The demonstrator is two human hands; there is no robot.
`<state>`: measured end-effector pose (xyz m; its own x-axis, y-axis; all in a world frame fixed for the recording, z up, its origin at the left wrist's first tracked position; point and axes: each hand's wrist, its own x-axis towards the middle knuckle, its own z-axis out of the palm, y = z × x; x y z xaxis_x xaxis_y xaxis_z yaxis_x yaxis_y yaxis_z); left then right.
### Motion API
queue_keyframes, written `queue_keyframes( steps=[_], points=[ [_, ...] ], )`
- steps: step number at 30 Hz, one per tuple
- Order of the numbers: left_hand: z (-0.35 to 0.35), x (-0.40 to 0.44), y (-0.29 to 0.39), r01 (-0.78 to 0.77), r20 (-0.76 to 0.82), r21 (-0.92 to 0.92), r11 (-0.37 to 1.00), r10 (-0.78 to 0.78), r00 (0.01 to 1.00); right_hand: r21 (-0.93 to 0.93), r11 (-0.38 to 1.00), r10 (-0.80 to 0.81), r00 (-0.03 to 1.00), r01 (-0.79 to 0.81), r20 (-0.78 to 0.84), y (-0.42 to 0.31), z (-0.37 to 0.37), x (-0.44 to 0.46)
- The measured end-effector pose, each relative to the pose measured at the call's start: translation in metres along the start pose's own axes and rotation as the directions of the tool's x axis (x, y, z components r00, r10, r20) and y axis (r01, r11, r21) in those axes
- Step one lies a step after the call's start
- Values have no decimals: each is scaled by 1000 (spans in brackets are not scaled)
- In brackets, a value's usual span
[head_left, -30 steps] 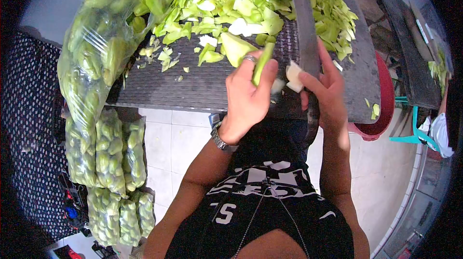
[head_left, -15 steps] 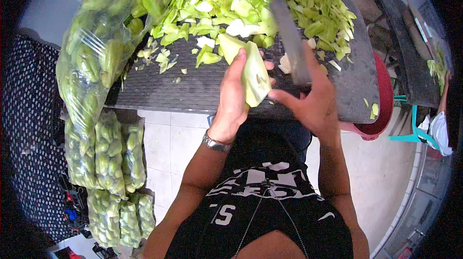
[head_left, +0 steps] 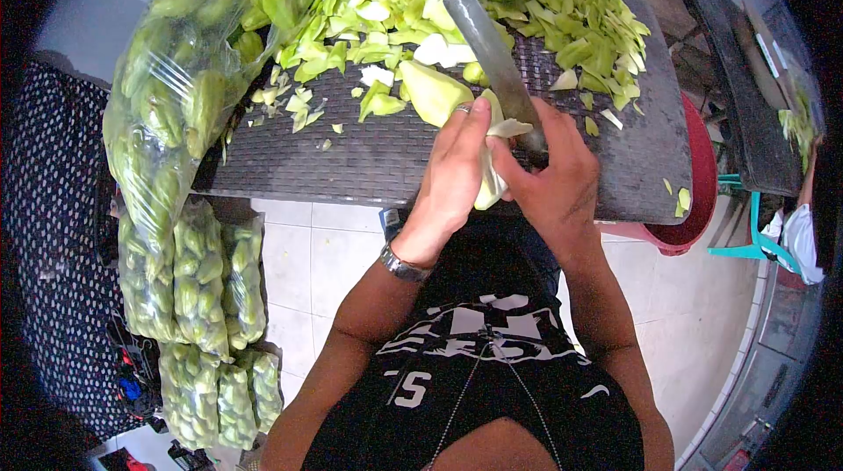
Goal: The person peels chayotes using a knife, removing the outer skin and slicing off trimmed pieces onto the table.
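My left hand [head_left: 450, 179] is closed around a peeled, pale green chayote piece [head_left: 488, 192], partly hidden by the fingers. My right hand [head_left: 562, 186] grips a wide-bladed knife [head_left: 486, 39], its blade slanting up to the left. The blade lies against the chayote, with a thin pale slice [head_left: 509, 127] at its edge beside my right thumb. Just beyond my left fingers, another peeled chayote piece [head_left: 432, 93] rests on the dark woven-look table [head_left: 325, 168]. A large heap of cut green slices [head_left: 580, 23] covers the far side.
A big clear bag of whole chayotes [head_left: 167, 111] lies along the table's left end. Several smaller filled bags [head_left: 200, 287] stand below it on the floor. A red tub [head_left: 698, 164] sits under the right edge. Farther right are another dark table [head_left: 746, 111] and a person's white garment [head_left: 801, 243].
The knife has swung left from beside the chayote onto it, and my right hand has closed in. My left hand has shifted right and turned, fingers now over the piece.
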<state>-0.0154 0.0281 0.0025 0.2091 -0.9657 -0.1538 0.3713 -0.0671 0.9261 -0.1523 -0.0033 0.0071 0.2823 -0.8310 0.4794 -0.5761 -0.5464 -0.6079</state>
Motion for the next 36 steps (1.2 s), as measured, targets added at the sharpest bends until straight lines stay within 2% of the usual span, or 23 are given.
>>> queue_keyframes(
  steps=[3, 10, 11, 13, 14, 16, 17, 20, 24, 27, 30, 33, 36],
  points=[
    [0, 3, 2, -61, 0, 83, 995, 61, 998, 64, 998, -15, 1000, 14, 5, -2, 1, 2],
    [-1, -1, 6, 77, 7, -23, 997, -77, 997, 180, 984, -25, 989, -2, 147, -1, -7, 15],
    [-1, -1, 5, 104, 18, -41, 994, -104, 994, 158, 987, 5, 988, -29, 152, -2, -6, 14],
    [0, -2, 2, 51, 46, 75, 996, -55, 997, 113, 990, 64, 985, -83, 160, -3, -3, 14],
    [0, -4, 1, 23, 62, 133, 991, -31, 998, 87, 995, 47, 991, -57, 122, -1, -3, 15],
    [-1, -7, 3, 130, 97, 20, 991, -131, 987, 34, 999, 7, 999, -9, 48, 7, -4, 23],
    [-2, -7, 4, 183, 121, -35, 983, -177, 977, 15, 997, 80, 994, -81, 70, 8, -11, 26],
    [-10, -5, 0, 226, 79, -145, 963, -217, 973, -149, 988, 37, 999, -31, 37, 31, -23, 36],
    [-16, -5, -2, 213, 94, -251, 944, -196, 976, -147, 978, 162, 981, -145, 107, 41, -29, 39],
    [-18, -7, 0, 250, 164, -248, 936, -213, 963, -147, 975, 181, 980, -167, 88, 48, -24, 38],
    [-20, -8, -1, 261, 147, -235, 936, -231, 962, -146, 956, 276, 947, -253, 163, 64, -19, 37],
    [-22, -9, -2, 252, 128, -242, 937, -227, 965, -252, 855, 497, 856, -454, 146, 65, -24, 45],
    [-24, -9, -3, 249, 133, -247, 936, -222, 966, -159, 859, 507, 852, -487, 130, 71, -30, 47]
  ],
)
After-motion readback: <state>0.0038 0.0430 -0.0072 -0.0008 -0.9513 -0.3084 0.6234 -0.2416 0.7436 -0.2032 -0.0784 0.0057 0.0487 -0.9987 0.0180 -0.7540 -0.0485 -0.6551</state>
